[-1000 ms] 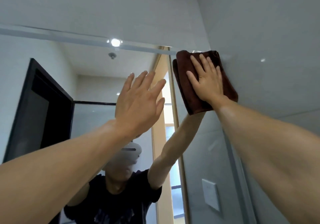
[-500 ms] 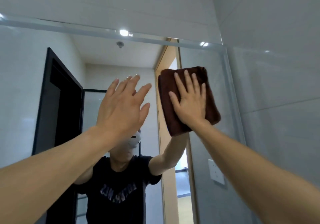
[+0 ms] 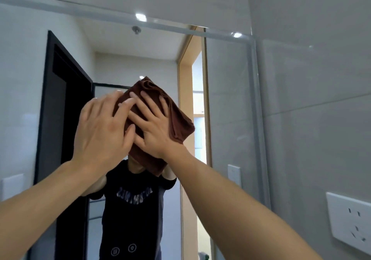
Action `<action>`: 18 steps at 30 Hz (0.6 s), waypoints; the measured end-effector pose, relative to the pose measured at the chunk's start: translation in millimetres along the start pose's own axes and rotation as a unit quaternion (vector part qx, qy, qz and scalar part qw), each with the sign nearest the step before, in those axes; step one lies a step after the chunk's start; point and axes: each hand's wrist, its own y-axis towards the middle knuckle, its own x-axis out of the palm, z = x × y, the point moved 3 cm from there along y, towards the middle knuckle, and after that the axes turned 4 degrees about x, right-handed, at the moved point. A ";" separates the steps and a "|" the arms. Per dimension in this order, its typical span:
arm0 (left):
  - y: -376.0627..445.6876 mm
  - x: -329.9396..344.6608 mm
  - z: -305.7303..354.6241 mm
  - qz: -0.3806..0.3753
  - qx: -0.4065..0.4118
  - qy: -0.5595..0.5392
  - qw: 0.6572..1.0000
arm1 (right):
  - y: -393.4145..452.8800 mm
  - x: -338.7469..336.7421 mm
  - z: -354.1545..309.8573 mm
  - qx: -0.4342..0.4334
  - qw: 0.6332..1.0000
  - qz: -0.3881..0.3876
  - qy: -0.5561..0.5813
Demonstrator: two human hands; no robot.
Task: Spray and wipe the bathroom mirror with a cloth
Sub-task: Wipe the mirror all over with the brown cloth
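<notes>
A folded brown cloth (image 3: 176,119) lies flat against the bathroom mirror (image 3: 226,103), near the mirror's middle. My right hand (image 3: 154,127) presses on the cloth with its fingers spread and straight. My left hand (image 3: 102,131) is raised just left of it, fingers fairly straight, with the fingertips over the cloth's left edge; whether they touch the cloth I cannot tell. The mirror shows a person in a black T-shirt (image 3: 132,203) behind the cloth. No spray bottle is in view.
The mirror's right edge (image 3: 255,107) meets a grey tiled wall (image 3: 313,79). A white wall socket (image 3: 349,219) sits low on that wall. Reflected in the glass are a black door frame (image 3: 60,103), a wooden doorway (image 3: 186,91) and a ceiling light (image 3: 140,16).
My right hand has slid the cloth down and left from the mirror's top right corner to its middle. My left hand has closed in on the cloth's left edge.
</notes>
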 end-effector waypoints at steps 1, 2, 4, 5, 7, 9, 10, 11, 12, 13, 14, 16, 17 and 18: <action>0.3 1.6 6.1 0.003 -0.004 -0.006 1.000 | -4.8 -4.1 8.8 0.008 1.000 0.009 0.007; 1.6 4.1 12.3 0.003 -0.009 -0.011 1.000 | -10.8 -8.6 20.2 0.019 1.000 0.018 0.008; 5.9 10.6 23.7 -0.003 -0.015 -0.020 1.000 | -25.7 -17.0 49.7 0.046 0.998 0.028 -0.010; 8.2 14.6 29.8 -0.007 -0.015 -0.023 1.000 | -34.7 -21.8 67.0 0.060 0.997 0.030 -0.021; 11.5 22.9 44.0 -0.018 -0.010 -0.025 0.999 | -53.8 -33.1 102.3 0.086 0.995 0.028 -0.047; 13.3 30.3 59.8 -0.026 0.002 -0.023 0.999 | -72.2 -44.8 134.7 0.108 0.991 0.011 -0.076; 13.9 33.2 67.7 -0.029 0.009 -0.023 0.999 | -80.8 -50.5 149.5 0.117 0.989 0.001 -0.086; 14.5 35.5 75.0 -0.030 0.015 -0.025 0.999 | -89.6 -55.8 163.5 0.129 0.987 -0.009 -0.093; 15.4 37.5 81.3 -0.029 0.019 -0.032 0.999 | -98.6 -60.6 176.1 0.146 0.984 -0.017 -0.101; 15.8 39.2 87.5 -0.027 0.022 -0.042 0.999 | -108.7 -64.7 187.9 0.167 0.980 -0.022 -0.109; 16.2 40.8 92.9 -0.025 0.024 -0.052 0.998 | -119.4 -68.3 198.3 0.191 0.974 -0.021 -0.118; 15.5 44.2 102.6 -0.024 0.025 -0.067 0.997 | -140.3 -72.9 212.8 0.235 0.964 -0.011 -0.124; 14.2 45.6 106.6 -0.024 0.027 -0.074 0.997 | -148.3 -74.1 215.8 0.249 0.961 -0.005 -0.119; 11.7 46.7 110.1 -0.024 0.028 -0.081 0.996 | -153.9 -74.4 216.4 0.257 0.960 0.001 -0.111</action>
